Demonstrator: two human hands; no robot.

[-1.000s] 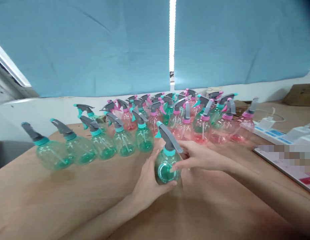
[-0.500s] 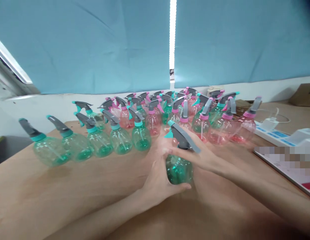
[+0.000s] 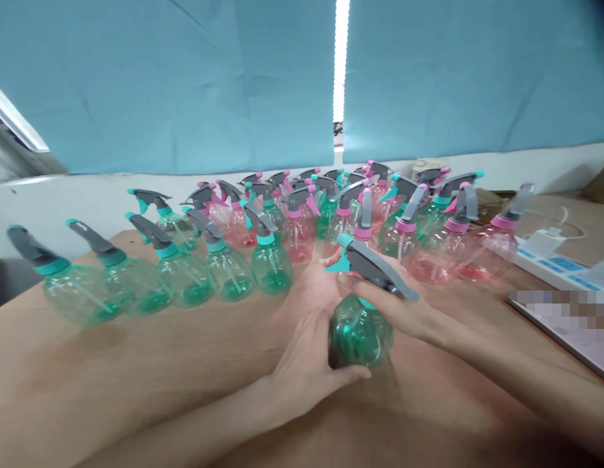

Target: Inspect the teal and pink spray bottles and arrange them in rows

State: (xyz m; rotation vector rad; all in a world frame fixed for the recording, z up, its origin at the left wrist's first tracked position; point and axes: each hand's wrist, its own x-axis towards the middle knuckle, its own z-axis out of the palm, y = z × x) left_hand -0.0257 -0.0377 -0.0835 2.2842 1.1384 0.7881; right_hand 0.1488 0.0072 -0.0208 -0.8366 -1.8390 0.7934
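A green see-through spray bottle [image 3: 360,333] with a grey trigger head [image 3: 374,268] and teal nozzle stands near the middle of the brown table [image 3: 136,383]. My left hand [image 3: 309,364] wraps round the bottle's round body from the left. My right hand [image 3: 404,309] grips the neck under the grey trigger head, fingers closed round it. The bottle leans a little toward me.
A row of green spray bottles [image 3: 184,279] runs along the left. Several pink ones [image 3: 428,250] and more green ones crowd behind the hands. A white power strip [image 3: 550,263] and a flat board [image 3: 565,325] lie at the right. Blue curtains [image 3: 184,84] hang behind.
The held bottle has come nearer to me and slightly right, and its trigger head has swung round toward the right. Both hands kept their grip.
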